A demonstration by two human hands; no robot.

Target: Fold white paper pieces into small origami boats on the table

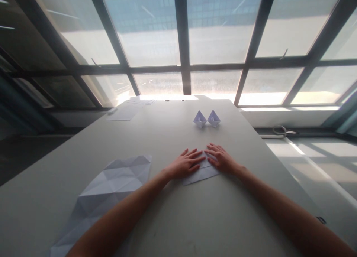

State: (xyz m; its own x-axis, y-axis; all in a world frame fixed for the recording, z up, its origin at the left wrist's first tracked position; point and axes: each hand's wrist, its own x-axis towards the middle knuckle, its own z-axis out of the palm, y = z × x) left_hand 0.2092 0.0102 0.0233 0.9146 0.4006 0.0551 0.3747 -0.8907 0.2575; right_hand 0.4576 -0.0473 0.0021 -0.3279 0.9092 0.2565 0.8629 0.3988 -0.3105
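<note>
My left hand (185, 163) and my right hand (220, 158) both lie flat with fingers spread on a folded white paper (202, 174) in the middle of the grey table (173, 138). The fingertips of the two hands nearly meet over the paper's upper part. Beyond the hands stand two small folded paper boats (200, 119) (214, 118), side by side and upright. A large creased sheet of white paper (111, 186) lies unfolded to the left of my left forearm.
Flat paper sheets (124, 112) lie at the table's far left corner. Large slanted windows with dark frames (182, 41) rise behind the table. A cable (281, 130) lies on the sill at the right.
</note>
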